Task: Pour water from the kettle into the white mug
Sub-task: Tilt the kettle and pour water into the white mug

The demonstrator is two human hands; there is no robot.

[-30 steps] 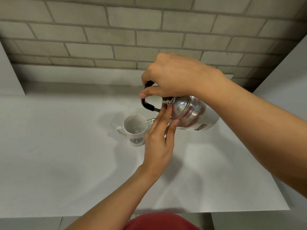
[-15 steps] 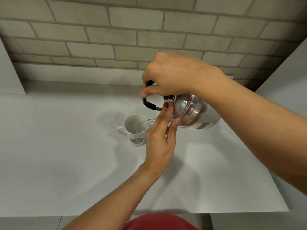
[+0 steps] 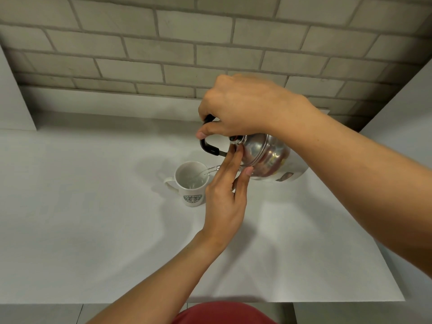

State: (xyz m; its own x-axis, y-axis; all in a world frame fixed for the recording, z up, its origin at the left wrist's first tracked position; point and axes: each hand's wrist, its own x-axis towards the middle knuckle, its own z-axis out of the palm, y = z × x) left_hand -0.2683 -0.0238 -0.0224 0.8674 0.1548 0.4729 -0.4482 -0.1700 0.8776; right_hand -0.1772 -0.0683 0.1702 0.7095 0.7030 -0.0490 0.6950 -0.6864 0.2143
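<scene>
A shiny steel kettle [image 3: 268, 157] with a black handle is tipped to the left above the white counter [image 3: 93, 230]. My right hand [image 3: 238, 106] grips the handle from above. My left hand [image 3: 226, 197] has its fingers straight, with the fingertips pressed against the kettle's lid. A thin stream of water [image 3: 205, 173] runs from the spout into the white mug [image 3: 190, 185]. The mug stands upright on the counter, its handle to the left and a dark round logo facing me. The spout is mostly hidden behind my left fingers.
A grey brick wall [image 3: 187, 50] backs the counter. White panels stand at the left edge [image 3: 11, 101] and the right side [image 3: 402, 101]. The counter's front edge [image 3: 210, 300] runs just above my red clothing [image 3: 222, 314].
The view has drifted slightly. Both hands, the kettle and the mug hold nearly the same pose, and the water keeps running into the mug.
</scene>
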